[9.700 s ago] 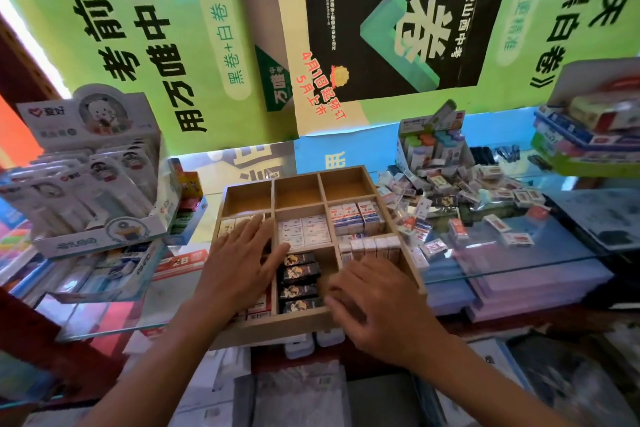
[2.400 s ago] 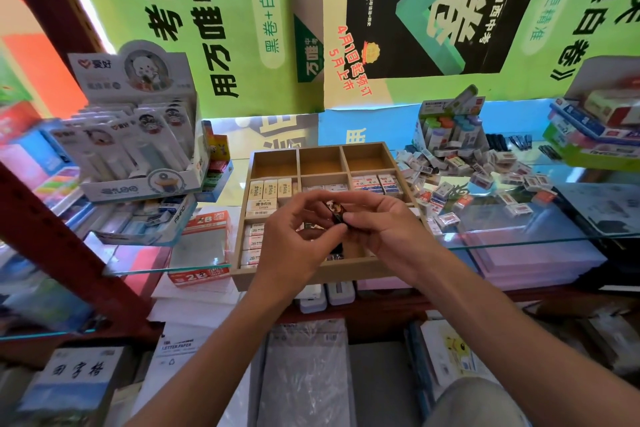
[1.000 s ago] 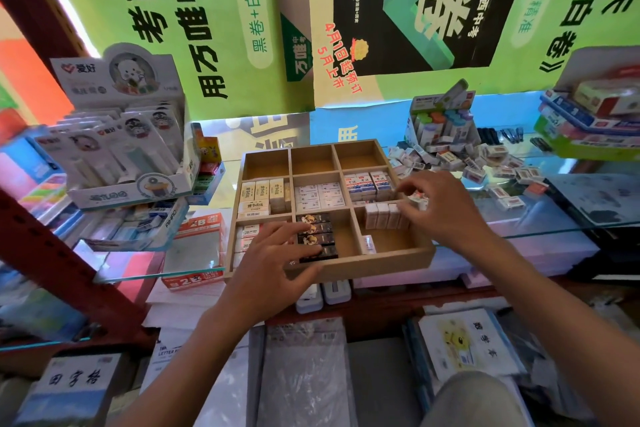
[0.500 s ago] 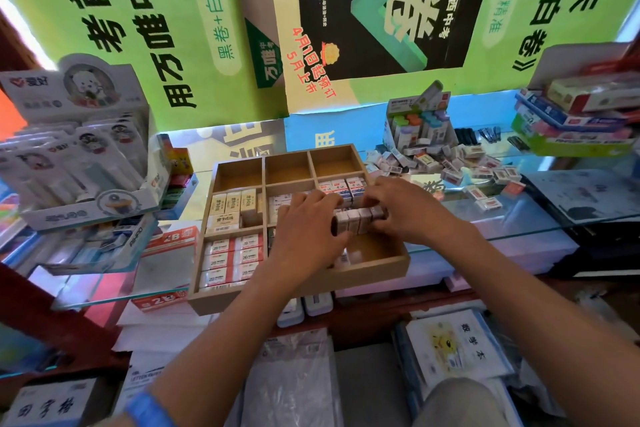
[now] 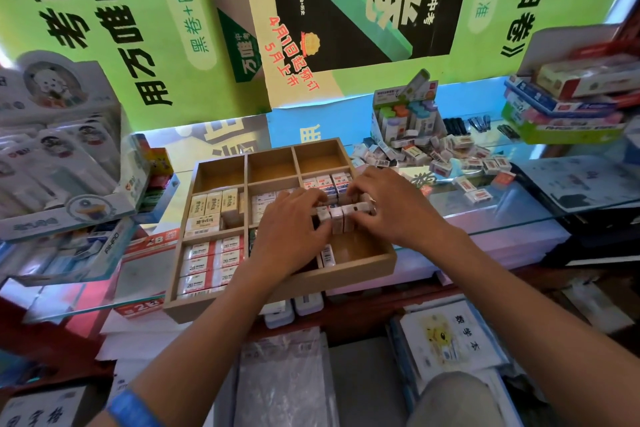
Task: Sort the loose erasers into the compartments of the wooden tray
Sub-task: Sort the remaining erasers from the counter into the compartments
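The wooden tray sits on the glass counter, its compartments partly filled with boxed erasers; the three back ones are bare. A short row of white erasers hangs above the front right compartment, squeezed between both hands. My left hand holds the row's left end, my right hand its right end. One eraser stands alone on the floor of that compartment. A heap of loose erasers lies on the glass to the right of the tray.
An open display box of coloured erasers stands behind the heap. Blister-packed stationery displays crowd the left side. Stacked flat boxes sit at the far right. The glass counter edge runs right of the tray, with booklets below.
One second ago my right hand reached toward the heap and my left rested on the tray's front. Both hands then came together on the row of erasers and still hold it.
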Available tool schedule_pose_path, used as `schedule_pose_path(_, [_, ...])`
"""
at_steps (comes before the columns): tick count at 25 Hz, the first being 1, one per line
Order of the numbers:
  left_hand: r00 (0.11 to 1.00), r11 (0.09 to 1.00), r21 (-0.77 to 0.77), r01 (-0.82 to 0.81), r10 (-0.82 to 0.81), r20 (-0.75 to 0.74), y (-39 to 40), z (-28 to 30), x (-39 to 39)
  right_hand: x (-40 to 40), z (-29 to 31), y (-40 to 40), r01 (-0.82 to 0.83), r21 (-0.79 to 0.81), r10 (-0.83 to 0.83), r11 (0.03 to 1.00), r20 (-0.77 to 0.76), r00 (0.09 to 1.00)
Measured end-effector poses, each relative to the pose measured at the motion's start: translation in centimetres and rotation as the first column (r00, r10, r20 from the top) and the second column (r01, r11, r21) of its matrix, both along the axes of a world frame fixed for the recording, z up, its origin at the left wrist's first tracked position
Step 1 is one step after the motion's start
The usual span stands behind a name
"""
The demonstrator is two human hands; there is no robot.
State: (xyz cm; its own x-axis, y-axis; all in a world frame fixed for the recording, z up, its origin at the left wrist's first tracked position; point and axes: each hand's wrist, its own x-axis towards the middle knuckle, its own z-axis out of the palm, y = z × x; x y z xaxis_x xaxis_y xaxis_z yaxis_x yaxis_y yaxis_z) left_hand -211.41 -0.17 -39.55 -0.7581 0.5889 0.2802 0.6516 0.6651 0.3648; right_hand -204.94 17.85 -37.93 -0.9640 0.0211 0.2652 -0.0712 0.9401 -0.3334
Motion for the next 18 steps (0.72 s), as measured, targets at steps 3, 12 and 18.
schedule_pose_path(3, [0.996, 0.997, -0.013, 0.079, -0.079, -0.044, -1.2, 0.0, -0.6, 1.1, -0.2, -1.5, -0.019, -0.030, 0.018, 0.999, -0.055, 0.998])
schedule_pose_path(12, [1.000, 1.000, -0.021, -0.005, 0.006, 0.021, -0.5, 0.3, -0.3, 0.2, -0.8, -1.8, 0.061, 0.134, -0.069, 0.989, 0.056, 0.996])
schedule_pose_path(18, [0.987, 0.999, 0.014, 0.030, -0.032, 0.158, -0.5, 0.5, 0.2, -0.1, -0.7, -1.5, -0.016, 0.246, 0.001, 0.969, 0.062, 0.998])
